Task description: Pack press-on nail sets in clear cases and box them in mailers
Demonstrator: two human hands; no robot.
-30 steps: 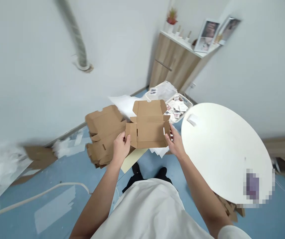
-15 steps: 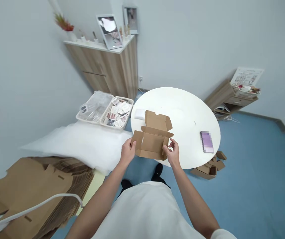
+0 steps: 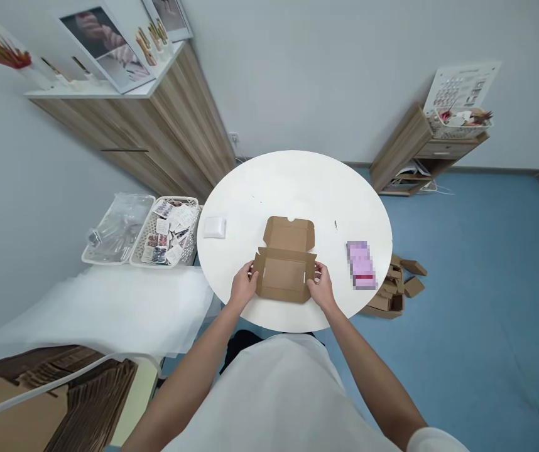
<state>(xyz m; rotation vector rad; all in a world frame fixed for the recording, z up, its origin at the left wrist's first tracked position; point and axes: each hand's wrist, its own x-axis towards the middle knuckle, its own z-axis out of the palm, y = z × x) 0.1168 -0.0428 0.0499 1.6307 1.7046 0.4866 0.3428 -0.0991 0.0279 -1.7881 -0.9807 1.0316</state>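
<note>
1. The left hand [image 3: 244, 284] and right hand [image 3: 321, 287] each grip one side of a cardboard box [image 3: 284, 276], which is over the near half of the table [image 3: 293, 182]; whether it rests there, I cannot tell.
2. The side walls could spring outward if either grip loosens, since card tends to push back at its folds.
3. Too hard a squeeze could bend those walls, the card being thin.
4. The lid [image 3: 289, 233], open toward the table's far side, could flop about if the box is tipped.
5. A careless right arm could knock the purple item [image 3: 362, 265], close to the table's right edge; it is blurred.
6. Counts: one box held, with one lid; one purple item; one white packet [image 3: 215, 227] at the table's left edge.
7. Left of the table: two baskets [image 3: 193, 235], one foam pile [image 3: 109, 307], one cardboard stack [image 3: 95, 395], sheets uncountable.
8. Right of the table, on the floor: several cardboard pieces [image 3: 387, 295], too jumbled to count.
</note>
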